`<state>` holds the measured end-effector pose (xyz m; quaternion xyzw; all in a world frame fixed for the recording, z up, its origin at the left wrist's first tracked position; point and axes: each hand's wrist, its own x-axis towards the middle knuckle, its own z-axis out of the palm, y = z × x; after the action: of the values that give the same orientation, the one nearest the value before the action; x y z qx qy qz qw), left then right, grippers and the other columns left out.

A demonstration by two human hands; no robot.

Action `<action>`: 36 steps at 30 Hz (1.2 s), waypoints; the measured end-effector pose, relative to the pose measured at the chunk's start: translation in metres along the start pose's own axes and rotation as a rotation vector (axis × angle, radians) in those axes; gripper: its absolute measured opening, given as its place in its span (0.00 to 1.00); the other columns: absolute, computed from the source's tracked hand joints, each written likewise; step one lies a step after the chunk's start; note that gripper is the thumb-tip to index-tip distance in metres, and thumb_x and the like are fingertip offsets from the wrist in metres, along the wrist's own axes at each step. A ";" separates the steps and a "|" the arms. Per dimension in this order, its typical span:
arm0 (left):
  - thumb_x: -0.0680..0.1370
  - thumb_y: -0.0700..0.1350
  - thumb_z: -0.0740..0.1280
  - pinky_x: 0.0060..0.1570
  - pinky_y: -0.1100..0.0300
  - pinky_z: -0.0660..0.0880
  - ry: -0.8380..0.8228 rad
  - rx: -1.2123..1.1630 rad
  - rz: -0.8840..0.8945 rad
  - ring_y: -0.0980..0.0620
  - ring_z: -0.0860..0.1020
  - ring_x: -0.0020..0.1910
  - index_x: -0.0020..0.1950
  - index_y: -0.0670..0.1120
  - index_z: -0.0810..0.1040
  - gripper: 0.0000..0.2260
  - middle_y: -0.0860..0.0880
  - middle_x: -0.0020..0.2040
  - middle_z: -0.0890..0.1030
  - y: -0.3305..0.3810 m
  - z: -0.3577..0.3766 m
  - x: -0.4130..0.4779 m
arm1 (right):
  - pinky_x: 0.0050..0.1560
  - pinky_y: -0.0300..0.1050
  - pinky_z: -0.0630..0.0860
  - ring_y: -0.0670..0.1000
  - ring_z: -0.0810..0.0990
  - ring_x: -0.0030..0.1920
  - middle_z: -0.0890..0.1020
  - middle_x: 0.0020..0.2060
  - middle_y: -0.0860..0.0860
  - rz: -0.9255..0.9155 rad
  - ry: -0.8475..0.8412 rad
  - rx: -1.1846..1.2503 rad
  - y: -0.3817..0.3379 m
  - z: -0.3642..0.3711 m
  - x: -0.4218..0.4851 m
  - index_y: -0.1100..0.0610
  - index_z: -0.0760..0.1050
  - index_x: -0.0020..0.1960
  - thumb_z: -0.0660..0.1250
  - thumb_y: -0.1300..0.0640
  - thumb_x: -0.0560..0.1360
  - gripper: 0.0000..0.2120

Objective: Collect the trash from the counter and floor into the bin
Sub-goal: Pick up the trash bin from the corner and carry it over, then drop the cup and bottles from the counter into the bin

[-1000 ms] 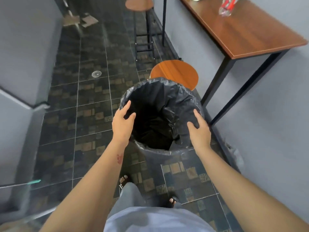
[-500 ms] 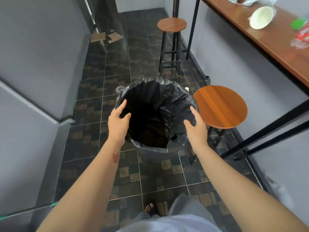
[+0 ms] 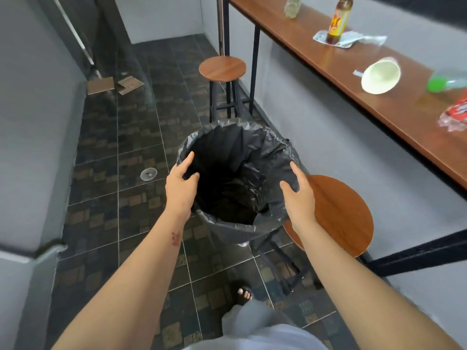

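Observation:
I carry a bin lined with a black bag (image 3: pixel 267 152) between both hands, lifted off the floor. My left hand (image 3: pixel 180 184) grips its left rim, thumb inside. My right hand (image 3: pixel 298 192) clasps the right rim. On the wooden counter (image 3: pixel 328 64) at the right lie a white paper cup on its side (image 3: pixel 380 75), a brown bottle (image 3: pixel 337 20) standing on a plastic wrapper (image 3: pixel 353 39), a clear bottle (image 3: pixel 292 6), a green-capped bottle (image 3: pixel 444 82) and a red wrapper (image 3: pixel 454 114). Floor trash: a clear lid (image 3: pixel 148 174) and cardboard pieces (image 3: pixel 101 85).
Two round wooden stools stand along the counter, one just right of the bin (image 3: pixel 341 213) and one farther ahead (image 3: pixel 222 69). Grey walls close in the narrow tiled corridor on both sides. My sandalled foot (image 3: pixel 243 294) is below the bin.
I have walked forward down the corridor with the bin held in both hands. The near stool has shifted to the bin's right, and more of the counter and its trash has come into view.

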<state>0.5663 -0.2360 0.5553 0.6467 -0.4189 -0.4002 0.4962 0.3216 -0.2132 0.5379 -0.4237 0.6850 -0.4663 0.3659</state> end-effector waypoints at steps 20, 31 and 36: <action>0.81 0.31 0.55 0.27 0.67 0.67 -0.528 0.031 -0.032 0.59 0.69 0.30 0.68 0.59 0.76 0.27 0.49 0.77 0.65 0.051 0.173 0.225 | 0.63 0.53 0.74 0.52 0.72 0.68 0.66 0.75 0.43 0.268 0.514 -0.005 -0.021 0.009 0.149 0.37 0.63 0.73 0.65 0.54 0.80 0.25; 0.82 0.32 0.57 0.52 0.64 0.73 -0.786 0.063 0.006 0.53 0.76 0.47 0.64 0.57 0.80 0.23 0.54 0.57 0.78 0.085 0.225 0.281 | 0.62 0.56 0.74 0.55 0.74 0.67 0.66 0.74 0.44 0.400 0.790 -0.023 -0.031 0.039 0.164 0.35 0.61 0.73 0.65 0.50 0.79 0.26; 0.82 0.35 0.59 0.67 0.51 0.71 -0.806 0.101 -0.071 0.55 0.77 0.53 0.63 0.60 0.80 0.22 0.61 0.52 0.77 0.089 0.239 0.287 | 0.70 0.57 0.68 0.56 0.65 0.74 0.57 0.78 0.46 0.406 0.868 -0.354 -0.043 0.031 0.171 0.37 0.55 0.76 0.61 0.37 0.77 0.30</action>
<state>0.4245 -0.5928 0.5686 0.4755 -0.5766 -0.6173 0.2457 0.2959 -0.3903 0.5511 -0.1046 0.9109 -0.3956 0.0533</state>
